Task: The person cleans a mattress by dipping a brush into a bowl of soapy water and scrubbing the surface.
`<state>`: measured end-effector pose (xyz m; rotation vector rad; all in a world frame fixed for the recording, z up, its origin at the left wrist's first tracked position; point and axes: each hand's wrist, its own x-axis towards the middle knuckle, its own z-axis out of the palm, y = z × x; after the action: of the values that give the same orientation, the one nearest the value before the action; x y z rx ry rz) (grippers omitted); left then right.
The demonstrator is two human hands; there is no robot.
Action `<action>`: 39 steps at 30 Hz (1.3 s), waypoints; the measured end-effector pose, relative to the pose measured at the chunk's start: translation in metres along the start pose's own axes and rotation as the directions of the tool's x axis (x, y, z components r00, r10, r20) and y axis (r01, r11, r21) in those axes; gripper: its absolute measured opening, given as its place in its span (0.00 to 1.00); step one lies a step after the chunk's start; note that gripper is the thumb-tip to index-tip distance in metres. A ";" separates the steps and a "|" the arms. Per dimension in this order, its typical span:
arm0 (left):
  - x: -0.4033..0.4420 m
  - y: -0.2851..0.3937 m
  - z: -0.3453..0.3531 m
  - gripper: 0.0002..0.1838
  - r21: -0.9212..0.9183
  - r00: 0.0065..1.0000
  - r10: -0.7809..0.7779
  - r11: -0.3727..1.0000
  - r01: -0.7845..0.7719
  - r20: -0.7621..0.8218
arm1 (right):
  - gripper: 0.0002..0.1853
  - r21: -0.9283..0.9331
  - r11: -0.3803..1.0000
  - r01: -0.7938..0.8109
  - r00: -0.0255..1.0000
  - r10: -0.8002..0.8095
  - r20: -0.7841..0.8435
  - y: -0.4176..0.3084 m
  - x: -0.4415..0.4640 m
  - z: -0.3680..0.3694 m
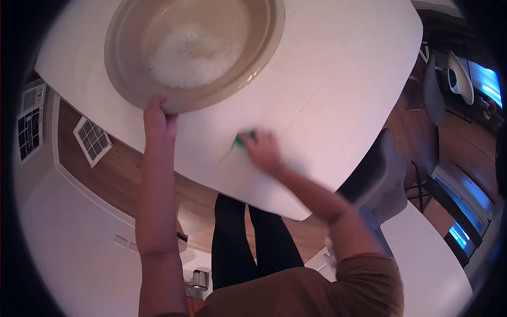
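Observation:
A large beige basin (195,100) with white suds inside stands on the white table (327,105), towards its upper left. My left hand (160,117) grips the near rim of the basin, with the thumb on top of the edge. To the right of it and nearer to me, my right hand (262,150) is closed on a small green item (245,138) against the tabletop. The hand is blurred by motion, and I cannot make out exactly what the green item is. A thin strand trails from it to the lower left.
A grey chair (383,179) stands against the table's right edge. Another pale chair (460,79) is farther off at the upper right. A white grid-patterned frame (92,141) lies by the floor at the left. The table's near edge runs just before my legs.

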<state>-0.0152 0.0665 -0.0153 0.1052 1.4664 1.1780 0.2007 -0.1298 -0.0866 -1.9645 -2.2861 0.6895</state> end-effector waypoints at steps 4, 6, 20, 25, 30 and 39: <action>0.038 0.016 0.005 0.26 0.057 0.996 0.029 0.998 -0.033 0.079 | 0.15 -0.374 0.880 -0.292 0.888 0.105 -0.448 0.153 0.154 -0.070; 0.040 0.022 0.007 0.26 0.100 0.996 0.031 0.994 -0.040 0.086 | 0.16 -0.212 0.837 -0.504 0.794 0.354 -0.494 0.188 0.200 -0.115; 0.039 0.023 0.002 0.24 0.129 0.994 -0.009 0.992 -0.005 0.110 | 0.14 -0.308 0.948 -0.079 0.991 0.041 -0.128 0.112 0.121 -0.053; 0.041 0.012 -0.004 0.23 0.133 0.992 0.011 0.991 -0.028 0.125 | 0.17 -0.106 0.791 -0.602 0.722 0.483 -0.495 0.185 0.192 -0.115; 0.040 0.015 0.005 0.24 0.111 0.999 0.011 0.994 -0.016 0.042 | 0.15 -0.215 0.974 -0.077 0.996 0.066 -0.056 -0.022 0.012 0.035; 0.054 0.013 -0.007 0.27 0.120 0.989 0.016 0.992 -0.033 0.144 | 0.18 -0.126 0.902 -0.414 0.839 0.325 -0.436 0.114 0.174 -0.097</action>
<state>-0.0441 0.1033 -0.0454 0.2866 1.4129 1.0779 0.3046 0.0749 -0.0833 -2.4065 -1.8115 0.0179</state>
